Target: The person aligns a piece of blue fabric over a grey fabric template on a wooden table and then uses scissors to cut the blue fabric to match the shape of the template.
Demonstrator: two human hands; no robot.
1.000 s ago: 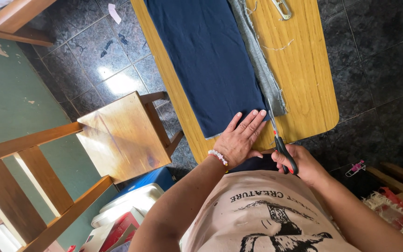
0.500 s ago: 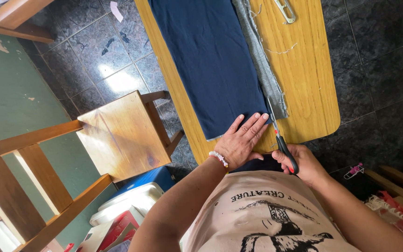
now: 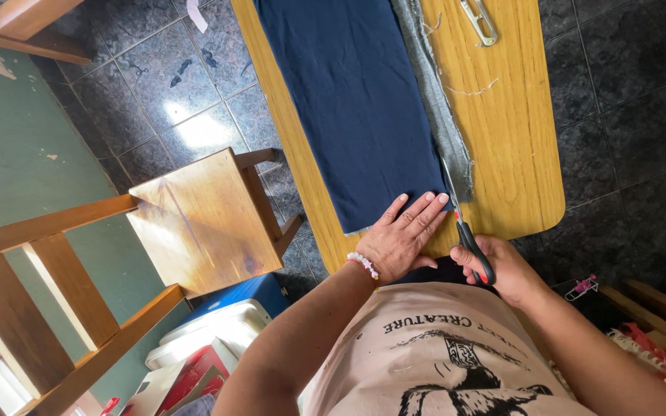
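Your left hand [image 3: 404, 239] lies flat on the navy cloth [image 3: 352, 100]; your right hand [image 3: 502, 270] grips scissors [image 3: 468, 235] at 3 o'clock, cut barely begun, nearly full length uncut

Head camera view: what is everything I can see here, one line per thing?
Cloth: one, navy, flat on the table.
Grey strip: one, frayed, along the cloth's right edge.
Scissors: one, black handles, at the cloth's near edge.
Clip: one, metal, far end of the table.
Table: one, yellow wood.
Stool: one, wooden, left of the table.
Box: one, blue with white lid, on the floor.
Left hand: flat on the cloth, beaded bracelet.
Right hand: holding the scissors.
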